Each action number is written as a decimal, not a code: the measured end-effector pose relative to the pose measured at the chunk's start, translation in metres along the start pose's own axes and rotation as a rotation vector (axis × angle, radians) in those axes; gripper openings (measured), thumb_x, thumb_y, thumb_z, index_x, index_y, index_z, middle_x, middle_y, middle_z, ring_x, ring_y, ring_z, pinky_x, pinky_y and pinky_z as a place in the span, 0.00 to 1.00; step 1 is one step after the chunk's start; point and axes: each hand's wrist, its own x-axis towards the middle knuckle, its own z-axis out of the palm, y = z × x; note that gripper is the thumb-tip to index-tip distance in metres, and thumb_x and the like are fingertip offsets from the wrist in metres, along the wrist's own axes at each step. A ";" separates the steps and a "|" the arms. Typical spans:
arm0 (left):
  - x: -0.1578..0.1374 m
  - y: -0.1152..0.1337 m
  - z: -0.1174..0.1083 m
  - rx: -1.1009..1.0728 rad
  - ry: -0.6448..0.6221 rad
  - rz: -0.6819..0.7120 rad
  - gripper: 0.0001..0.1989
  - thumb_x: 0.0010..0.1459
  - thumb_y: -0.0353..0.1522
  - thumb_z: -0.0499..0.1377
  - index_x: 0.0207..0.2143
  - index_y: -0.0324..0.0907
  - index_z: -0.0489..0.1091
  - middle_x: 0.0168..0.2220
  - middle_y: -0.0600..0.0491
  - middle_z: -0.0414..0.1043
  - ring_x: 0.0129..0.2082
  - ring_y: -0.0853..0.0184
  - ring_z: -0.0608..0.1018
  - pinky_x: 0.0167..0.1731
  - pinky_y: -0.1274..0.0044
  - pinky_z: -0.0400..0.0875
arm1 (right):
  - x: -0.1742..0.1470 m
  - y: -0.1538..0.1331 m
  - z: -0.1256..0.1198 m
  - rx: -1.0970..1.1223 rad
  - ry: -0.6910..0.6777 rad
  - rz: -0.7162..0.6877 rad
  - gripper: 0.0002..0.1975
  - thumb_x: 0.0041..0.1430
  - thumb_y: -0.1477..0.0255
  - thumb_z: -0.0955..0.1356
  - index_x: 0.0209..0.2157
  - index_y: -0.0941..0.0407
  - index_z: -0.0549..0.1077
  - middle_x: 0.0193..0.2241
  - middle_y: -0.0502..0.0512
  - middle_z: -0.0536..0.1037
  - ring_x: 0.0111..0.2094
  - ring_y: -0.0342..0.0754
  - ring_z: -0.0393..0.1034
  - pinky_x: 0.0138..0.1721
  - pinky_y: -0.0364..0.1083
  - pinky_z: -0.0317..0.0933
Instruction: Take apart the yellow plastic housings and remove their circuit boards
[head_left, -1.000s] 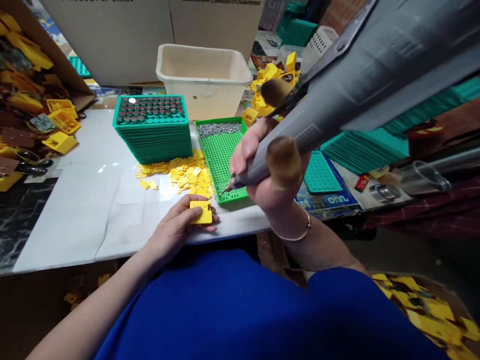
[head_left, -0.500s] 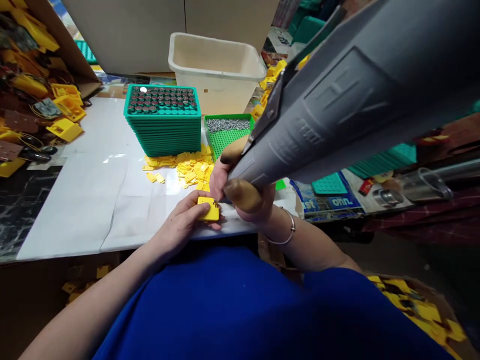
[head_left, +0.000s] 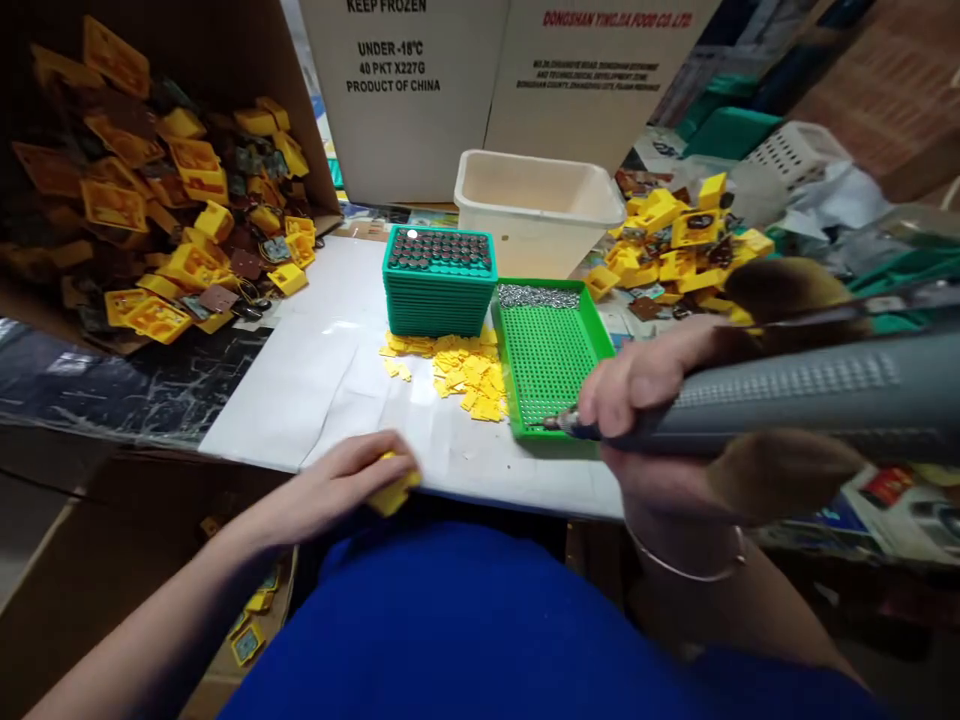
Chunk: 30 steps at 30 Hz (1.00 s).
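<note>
My left grip (head_left: 367, 472) is closed around a yellow plastic case (head_left: 391, 496), blurred, at the near edge of the white-covered desk (head_left: 277, 400). My right grip (head_left: 652, 400) is wrapped tight around a grey power driver (head_left: 795, 395), its tip at the near end of a green perforated tray (head_left: 551, 360); whether they touch I cannot tell. Left of that lie loose flat yellow pieces (head_left: 472, 378). Small silvery metal bits (head_left: 538, 297) fill the tray's far end. Behind the yellow pieces stand stacked teal trays (head_left: 439, 308), dark round parts (head_left: 442, 250) on top. Farther off are a cream bin (head_left: 536, 190), a yellow heap (head_left: 675, 235) to its right, and a printed white carton (head_left: 420, 140).
</note>
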 end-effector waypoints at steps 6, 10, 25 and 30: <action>-0.029 -0.009 -0.096 0.584 0.630 0.174 0.13 0.54 0.44 0.62 0.31 0.45 0.78 0.33 0.49 0.77 0.35 0.58 0.76 0.34 0.76 0.69 | 0.005 0.022 -0.002 0.191 0.277 0.077 0.18 0.45 0.53 0.75 0.21 0.50 0.70 0.17 0.45 0.62 0.13 0.41 0.56 0.12 0.46 0.49; 0.041 -0.007 -0.143 1.045 0.874 0.247 0.11 0.59 0.31 0.55 0.41 0.40 0.74 0.45 0.43 0.73 0.43 0.55 0.75 0.45 0.68 0.68 | 0.004 0.030 -0.002 0.109 0.257 0.025 0.12 0.51 0.59 0.72 0.23 0.50 0.71 0.19 0.47 0.65 0.17 0.43 0.62 0.15 0.46 0.54; 0.082 0.018 -0.174 1.157 0.877 0.391 0.20 0.54 0.32 0.60 0.50 0.39 0.65 0.51 0.40 0.68 0.52 0.51 0.71 0.52 0.63 0.64 | -0.006 0.038 -0.017 -0.059 0.275 0.028 0.11 0.54 0.58 0.68 0.26 0.50 0.73 0.22 0.50 0.71 0.23 0.47 0.69 0.22 0.48 0.63; 0.039 -0.019 -0.099 0.522 0.960 0.514 0.24 0.51 0.36 0.65 0.50 0.45 0.62 0.46 0.51 0.68 0.42 0.62 0.76 0.44 0.72 0.72 | 0.006 0.031 -0.031 -0.256 0.194 0.076 0.10 0.56 0.60 0.69 0.39 0.47 0.75 0.40 0.56 0.77 0.40 0.52 0.74 0.33 0.50 0.68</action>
